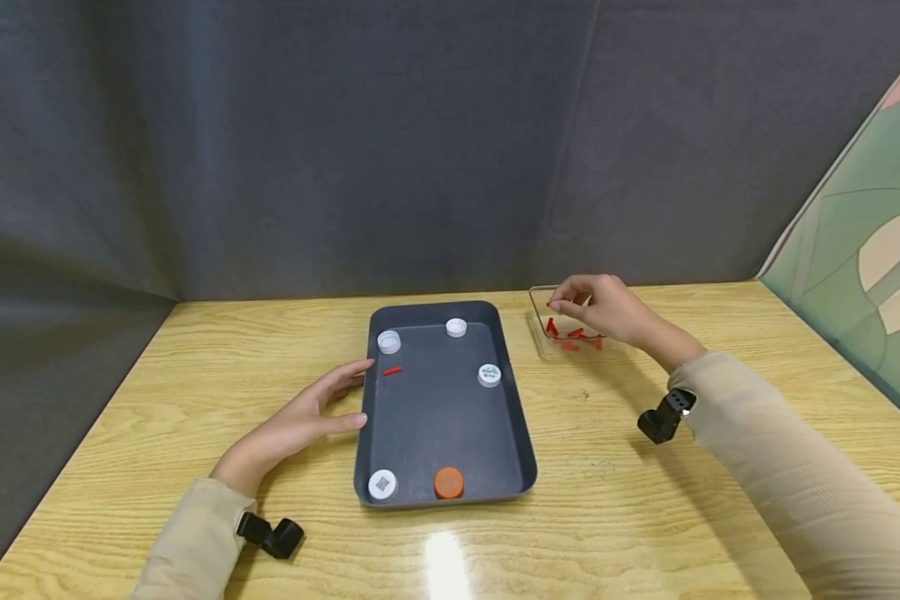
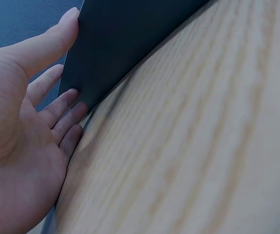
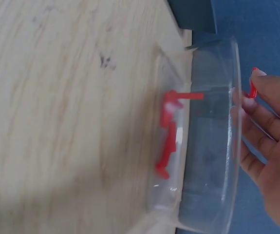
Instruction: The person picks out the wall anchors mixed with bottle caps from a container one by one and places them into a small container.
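Observation:
Between thumb and fingertips my right hand (image 1: 600,307) pinches a small red stick-like piece (image 3: 253,84), held above the rim of a clear plastic box (image 1: 542,340). Inside that box lie several more red pieces (image 3: 167,151). My left hand (image 1: 307,417) rests at the left side of a dark grey tray (image 1: 450,417), thumb and fingers spread and touching its wall (image 2: 105,53). One red stick (image 1: 392,370) lies in the tray near its left side.
Around the tray's inner edge sit white caps, two at the back (image 1: 388,342) (image 1: 456,327), one at the right (image 1: 489,375) and one at front left (image 1: 382,484). An orange cap (image 1: 448,482) lies at the front. A dark curtain (image 1: 360,150) stands behind the wooden table (image 1: 615,517).

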### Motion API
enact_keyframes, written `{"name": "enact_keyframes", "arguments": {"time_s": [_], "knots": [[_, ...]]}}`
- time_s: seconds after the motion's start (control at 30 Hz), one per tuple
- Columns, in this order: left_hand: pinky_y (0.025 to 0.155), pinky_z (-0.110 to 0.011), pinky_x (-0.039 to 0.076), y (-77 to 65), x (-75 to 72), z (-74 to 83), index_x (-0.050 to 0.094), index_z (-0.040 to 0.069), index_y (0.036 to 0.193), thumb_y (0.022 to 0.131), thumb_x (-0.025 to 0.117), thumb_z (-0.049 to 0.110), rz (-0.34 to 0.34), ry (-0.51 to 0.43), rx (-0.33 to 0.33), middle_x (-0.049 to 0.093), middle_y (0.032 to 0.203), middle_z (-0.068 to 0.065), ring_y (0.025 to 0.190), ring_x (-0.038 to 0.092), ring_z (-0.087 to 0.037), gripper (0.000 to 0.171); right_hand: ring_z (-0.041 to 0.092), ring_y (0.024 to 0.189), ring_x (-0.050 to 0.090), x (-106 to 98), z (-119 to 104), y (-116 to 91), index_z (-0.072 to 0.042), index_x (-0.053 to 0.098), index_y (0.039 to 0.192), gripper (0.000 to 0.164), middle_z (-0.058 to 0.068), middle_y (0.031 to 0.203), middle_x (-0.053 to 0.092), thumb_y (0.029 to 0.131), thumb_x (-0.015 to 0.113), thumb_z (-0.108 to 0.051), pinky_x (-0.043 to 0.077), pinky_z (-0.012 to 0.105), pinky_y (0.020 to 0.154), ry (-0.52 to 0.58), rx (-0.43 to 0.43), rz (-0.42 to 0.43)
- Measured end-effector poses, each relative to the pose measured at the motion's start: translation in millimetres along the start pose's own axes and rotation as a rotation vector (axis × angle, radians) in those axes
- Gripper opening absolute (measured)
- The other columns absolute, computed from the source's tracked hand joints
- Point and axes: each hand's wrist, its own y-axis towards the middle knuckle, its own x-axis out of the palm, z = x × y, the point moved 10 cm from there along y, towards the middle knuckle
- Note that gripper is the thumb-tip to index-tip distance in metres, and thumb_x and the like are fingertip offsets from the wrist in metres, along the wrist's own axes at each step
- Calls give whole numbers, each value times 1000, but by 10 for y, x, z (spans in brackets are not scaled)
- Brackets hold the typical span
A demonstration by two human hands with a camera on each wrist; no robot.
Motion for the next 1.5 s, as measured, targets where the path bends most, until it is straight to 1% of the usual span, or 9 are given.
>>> {"name": "enact_keyframes", "arguments": {"time_s": [0.2,0.43,0.6,0.73,0.83,1.0,1.23,1.5], "knots": [[116,-59,16,-3,7,-10,32,15,155,93,72,19,-5,-12,-7,30,157,-15,144,25,-38,74,24,81,58,43,164,-10,-4,71,102,16,11,95,69,97,66,-19,48,33,62,-16,30,-22],[116,-58,16,2,13,-8,32,15,155,93,71,19,-9,-7,1,31,157,-15,144,25,-38,74,23,79,59,55,286,-24,-3,71,100,14,10,94,70,96,67,-16,47,35,65,-28,19,-15],[116,-58,17,2,13,-10,32,14,155,93,72,19,-10,-6,2,30,157,-15,145,25,-38,74,23,75,60,75,340,-42,-3,71,100,13,11,93,70,96,67,-15,47,35,63,-8,27,-26],[116,-58,17,1,11,-9,32,15,155,93,72,20,-10,-3,3,31,157,-15,144,25,-37,74,22,73,61,80,350,-39,-3,71,99,12,9,91,70,95,68,-14,47,34,63,-7,12,-22],[116,-58,16,4,9,-3,32,15,155,93,72,20,-8,-3,8,31,157,-15,144,25,-38,74,21,75,60,79,351,-31,-4,72,100,12,8,92,70,95,69,-14,47,35,64,-13,7,-18],[116,-59,17,11,9,-4,33,14,155,92,72,19,-5,-5,8,31,157,-16,144,26,-38,74,22,80,59,82,370,-29,-3,71,104,14,8,95,69,95,68,-13,48,36,68,-18,25,-24],[116,-59,17,22,13,-15,33,14,155,92,72,19,-4,-11,6,31,157,-16,144,25,-39,74,24,84,57,59,327,-19,-4,72,107,17,9,99,69,96,66,-16,46,36,66,-33,33,-15],[115,-59,17,29,9,-20,33,14,155,92,72,18,-2,-14,5,30,157,-15,144,25,-39,74,23,79,58,62,85,23,-7,73,102,13,7,92,69,95,68,-17,47,34,62,-27,-8,-11]]}}
